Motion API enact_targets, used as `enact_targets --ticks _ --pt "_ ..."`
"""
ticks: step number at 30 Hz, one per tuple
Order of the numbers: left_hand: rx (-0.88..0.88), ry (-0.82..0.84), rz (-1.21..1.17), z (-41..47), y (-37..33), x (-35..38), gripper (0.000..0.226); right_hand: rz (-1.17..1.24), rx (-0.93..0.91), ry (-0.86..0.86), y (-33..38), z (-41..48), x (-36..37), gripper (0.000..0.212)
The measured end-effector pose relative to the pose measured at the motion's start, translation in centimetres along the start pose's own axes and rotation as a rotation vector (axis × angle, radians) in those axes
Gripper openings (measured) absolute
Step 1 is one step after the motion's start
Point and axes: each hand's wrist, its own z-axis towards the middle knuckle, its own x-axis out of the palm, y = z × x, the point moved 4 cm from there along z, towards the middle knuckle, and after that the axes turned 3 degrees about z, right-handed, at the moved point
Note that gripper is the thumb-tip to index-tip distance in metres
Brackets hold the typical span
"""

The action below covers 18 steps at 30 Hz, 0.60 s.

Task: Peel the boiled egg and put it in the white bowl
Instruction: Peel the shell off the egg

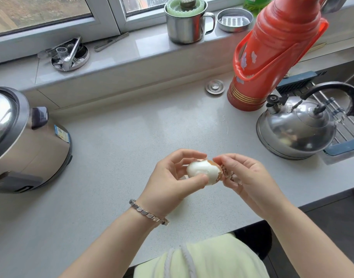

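One boiled egg, half stripped to its white, is held above a pale speckled countertop by two bare hands. It is gripped by the left hand, thumb underneath and fingers curled over the top, while the brown shell clinging to its right end is pinched between thumb and forefinger of the right hand. One silver link bracelet is worn on the left wrist. On the counter one rice cooker, one steel kettle, one red thermos and one small round metal cap are seen. On the grey window sill one steel mug, one round tin and one shallow dish of utensils are set out. The egg's far side is hidden by fingers, and loose fragments in the right palm are hard to make out. The cooker is cut off at the left edge, the thermos at the top. A wire drying rack is partly covered by the kettle at the right.
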Motion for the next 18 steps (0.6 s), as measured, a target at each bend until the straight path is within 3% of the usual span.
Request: enact_targets --ticks 4,8,13,18 --pt "-0.019 -0.022 0.073 0.1 0.0 0.0 0.045 -0.116 -0.033 0.066 -0.1 -0.1 0.4 0.037" --pt "-0.106 -0.052 0.075 0.3 0.2 0.0 0.058 -0.238 -0.104 -0.010 0.1 -0.2 0.4 0.010" --pt "-0.297 -0.085 -0.093 0.4 1.2 0.0 0.037 -0.492 -0.339 -0.083 0.2 -0.6 0.5 0.015" --pt "-0.315 -0.119 -0.118 0.3 1.4 0.0 0.028 -0.682 -0.562 -0.149 -0.2 -0.9 0.7 0.025"
